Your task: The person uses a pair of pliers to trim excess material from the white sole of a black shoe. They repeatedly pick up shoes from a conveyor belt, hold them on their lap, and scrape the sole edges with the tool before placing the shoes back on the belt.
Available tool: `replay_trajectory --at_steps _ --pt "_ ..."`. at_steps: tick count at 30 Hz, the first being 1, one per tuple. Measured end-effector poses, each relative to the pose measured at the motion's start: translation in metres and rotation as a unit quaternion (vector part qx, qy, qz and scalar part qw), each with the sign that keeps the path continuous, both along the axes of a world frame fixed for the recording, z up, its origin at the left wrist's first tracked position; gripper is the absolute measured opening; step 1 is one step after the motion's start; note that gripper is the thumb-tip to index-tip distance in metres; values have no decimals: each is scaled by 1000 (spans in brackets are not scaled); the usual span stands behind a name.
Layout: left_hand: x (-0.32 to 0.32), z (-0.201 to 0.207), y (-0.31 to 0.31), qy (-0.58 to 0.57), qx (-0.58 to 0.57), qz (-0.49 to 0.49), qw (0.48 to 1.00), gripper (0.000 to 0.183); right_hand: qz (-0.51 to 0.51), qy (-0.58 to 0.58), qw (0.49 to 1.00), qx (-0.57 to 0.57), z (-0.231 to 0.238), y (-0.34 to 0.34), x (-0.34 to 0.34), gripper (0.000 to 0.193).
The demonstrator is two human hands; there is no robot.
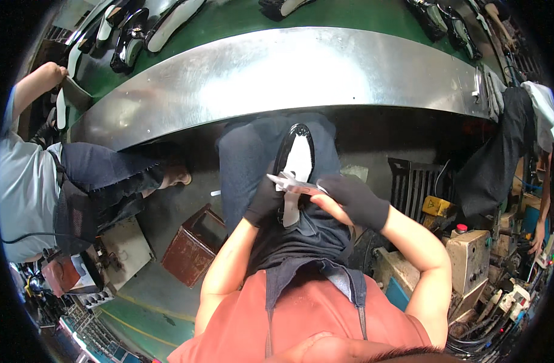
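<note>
A black shoe (pixel 299 156) lies in my lap with its white underside facing up and its toe pointing away from me. My left hand (pixel 266 202), in a black fingerless glove, is wrapped round the shoe's left side. Closed in my right hand (pixel 354 202), gloved the same way, is a pair of metal pliers (pixel 294 185). The pliers lie across the middle of the shoe, with their jaws pointing left towards my left hand. I cannot make out whether the jaws grip anything. A dark blue apron (pixel 301 251) covers my lap under the shoe.
Beyond my knees curves a steel bench edge (pixel 228 78), with a green belt (pixel 228 23) behind it bearing several black shoes (pixel 132 39). A co-worker (pixel 32 187) sits at the left. A brown box (pixel 194 245) stands on the floor; a control box (pixel 468 260) stands at the right.
</note>
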State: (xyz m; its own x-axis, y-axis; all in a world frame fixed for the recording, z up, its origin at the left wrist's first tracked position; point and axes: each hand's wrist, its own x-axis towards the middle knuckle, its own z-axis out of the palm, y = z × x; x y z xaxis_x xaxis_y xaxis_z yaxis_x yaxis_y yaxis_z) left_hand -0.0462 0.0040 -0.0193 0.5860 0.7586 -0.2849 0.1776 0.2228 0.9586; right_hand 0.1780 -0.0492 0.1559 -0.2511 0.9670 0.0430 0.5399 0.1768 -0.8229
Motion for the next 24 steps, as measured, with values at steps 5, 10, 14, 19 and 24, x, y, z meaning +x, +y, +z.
replay_trajectory --at_steps 5,10,14,19,24 --pt "4 56 12 34 49 -16 998 83 -116 64 960 -248 -61 -26 8 45" --pt "8 58 20 -39 -204 85 974 58 -401 270 789 -379 -128 -118 -33 54" --pt "114 139 126 -42 -90 44 994 39 -399 309 789 -351 -108 -97 -28 59" --pt "235 190 243 -213 127 -5 969 33 -395 340 770 -368 -110 -95 -14 60" --pt "251 139 256 96 556 -171 808 47 -379 357 791 -320 -120 -100 -11 59"
